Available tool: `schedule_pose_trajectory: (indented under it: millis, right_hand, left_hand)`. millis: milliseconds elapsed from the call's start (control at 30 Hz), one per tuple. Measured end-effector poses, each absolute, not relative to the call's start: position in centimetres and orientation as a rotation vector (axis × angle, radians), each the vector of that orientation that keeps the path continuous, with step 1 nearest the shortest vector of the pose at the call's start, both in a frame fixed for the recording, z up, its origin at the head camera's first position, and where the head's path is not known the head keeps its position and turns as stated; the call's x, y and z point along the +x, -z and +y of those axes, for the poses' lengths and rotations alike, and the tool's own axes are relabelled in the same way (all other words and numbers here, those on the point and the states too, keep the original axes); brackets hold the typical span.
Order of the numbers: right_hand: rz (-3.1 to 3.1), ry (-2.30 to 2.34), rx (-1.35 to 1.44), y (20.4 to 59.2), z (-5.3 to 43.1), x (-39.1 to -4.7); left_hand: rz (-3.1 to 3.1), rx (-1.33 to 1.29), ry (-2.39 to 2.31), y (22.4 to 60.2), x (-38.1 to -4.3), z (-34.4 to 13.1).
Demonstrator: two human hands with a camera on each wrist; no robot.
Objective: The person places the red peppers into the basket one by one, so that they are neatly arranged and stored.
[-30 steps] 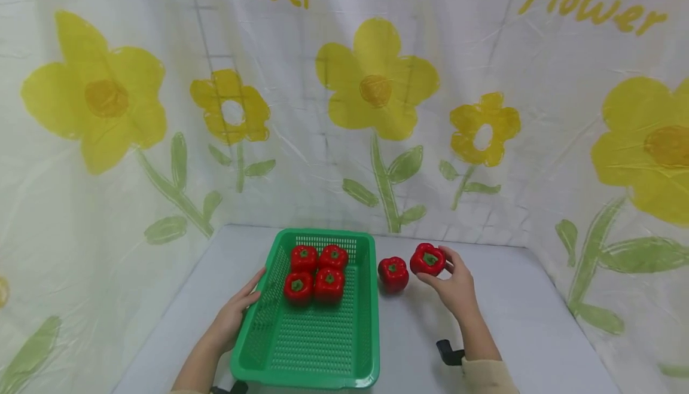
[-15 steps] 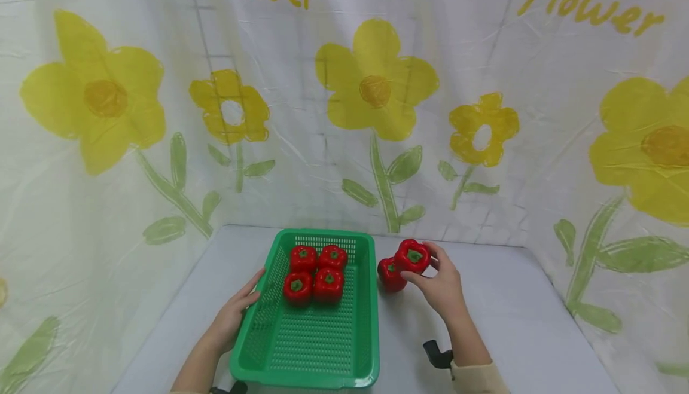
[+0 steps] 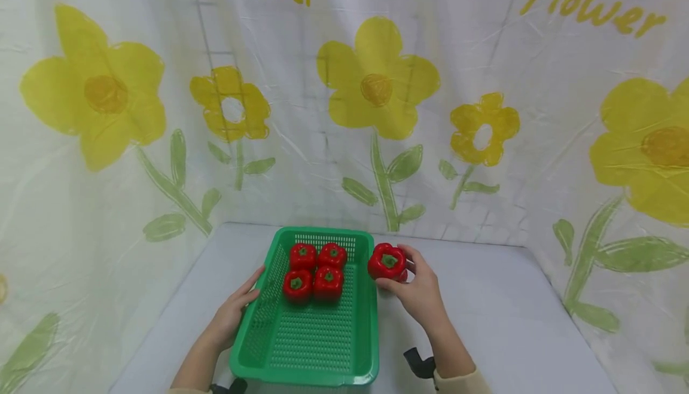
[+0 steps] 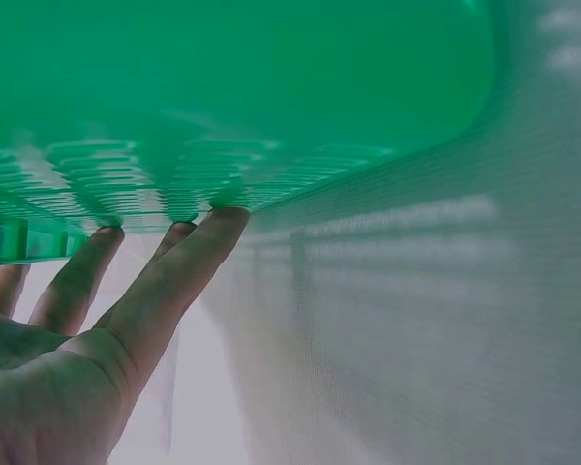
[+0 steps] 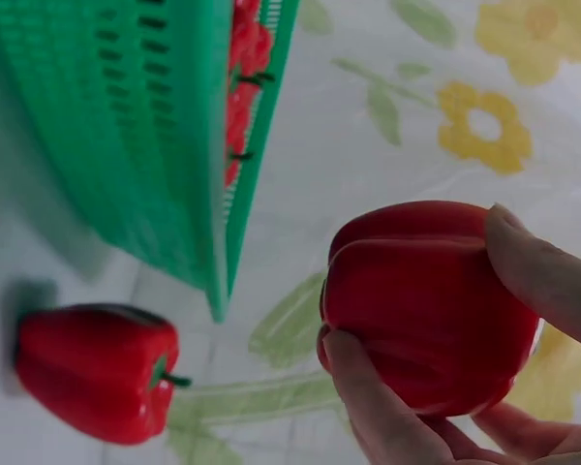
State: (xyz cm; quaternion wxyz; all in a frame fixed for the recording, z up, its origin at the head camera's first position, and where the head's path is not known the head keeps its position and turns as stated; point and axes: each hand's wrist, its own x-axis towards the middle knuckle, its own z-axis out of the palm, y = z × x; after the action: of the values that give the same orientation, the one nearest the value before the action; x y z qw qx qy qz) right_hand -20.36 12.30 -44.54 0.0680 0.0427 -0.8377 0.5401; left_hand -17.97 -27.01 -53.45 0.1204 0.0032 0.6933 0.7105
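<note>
My right hand (image 3: 420,293) grips a red bell pepper (image 3: 387,260) between thumb and fingers, up in the air beside the right rim of a green plastic basket (image 3: 309,346). In the right wrist view, another bell pepper (image 5: 102,373) sits on the table below the held one; in the head view it is mostly hidden behind the held pepper. Several red bell peppers (image 3: 329,283) stand together in the back half of the basket, green stems up. My left hand (image 3: 232,316) rests its straight fingertips (image 4: 230,215) against the basket's left outer wall.
The basket stands on a white table (image 3: 495,316). Behind and at both sides hangs a white curtain (image 3: 301,173) printed with yellow flowers. Black bent pieces (image 3: 418,363) sit at both wrists.
My right hand has carried the held bell pepper left, from right of the table pepper to in front of it, close to the basket's rim. The left hand and basket stay put.
</note>
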Motion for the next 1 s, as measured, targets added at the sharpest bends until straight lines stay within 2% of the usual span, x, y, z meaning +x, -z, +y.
schedule_pose_trajectory:
  millis: [433, 1000]
  right_hand:
    - [-2.439, -1.761, 0.31, 43.9, 8.7, -18.5]
    - [-2.644, -1.749, 0.356, 44.4, 3.7, -16.3]
  left_hand:
    - [2.009, 0.0, -2.079, 53.8, -18.1, -27.3]
    - [2.019, 0.036, -2.065, 53.5, -17.9, -27.3]
